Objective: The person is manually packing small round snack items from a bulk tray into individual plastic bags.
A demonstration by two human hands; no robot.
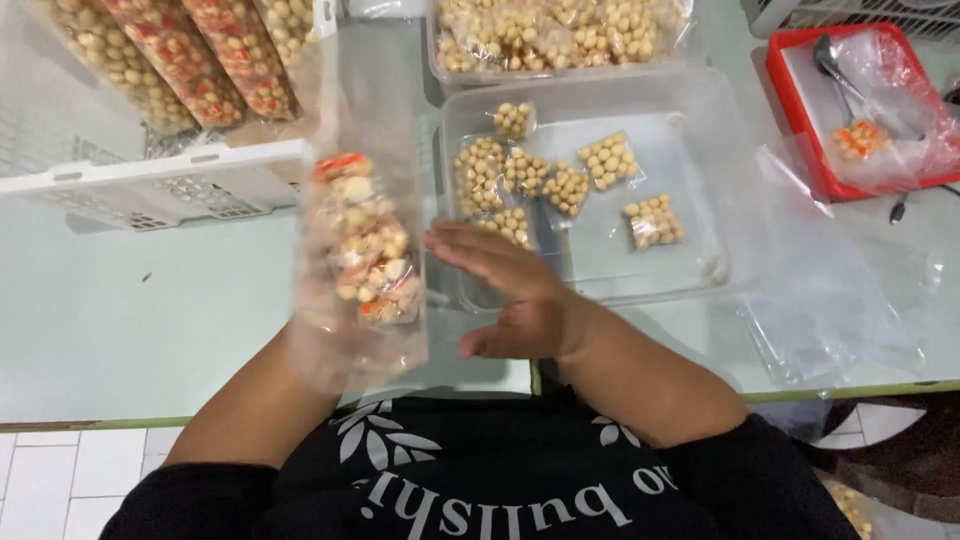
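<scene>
A: Bag (362, 240) first, where's it sit?

B: Centre-left of frame, tall clear plastic one, upright, blurred. Approx half full w/ small packs of pale round snacks, some w/ orange-red bits. Left hand (312, 345) is behind its lower part, mostly hidden by the plastic, so can't tell the grip for sure, but the bag looks held up from there.

A: Right hand?

B: Right hand (515, 295) at centre, fingers straight and spread flat, pointing left toward the bag, just beside it. Nothing in it. Can't tell if fingertips touch the plastic.

A: What's behind the hand?

B: Clear tray (700, 180), centre-right, w/ a few small packs (608, 160) of pale round snacks lying apart in it. Above that, top centre, a second clear tub (440, 70) piled w/ more of the same.

A: Upper left?

B: White crate (150, 175), w/ long filled bags (180, 55) lying side by side in it, some pale, some w/ red pieces.

A: Right side?

B: Red tray (795, 130) at upper right, w/ a metal spoon (835, 65), loose plastic and one orange-ish pack. Below it, a heap of empty clear bags (830, 300) on the pale green table (120, 320). Only one view, that's all of it.
</scene>
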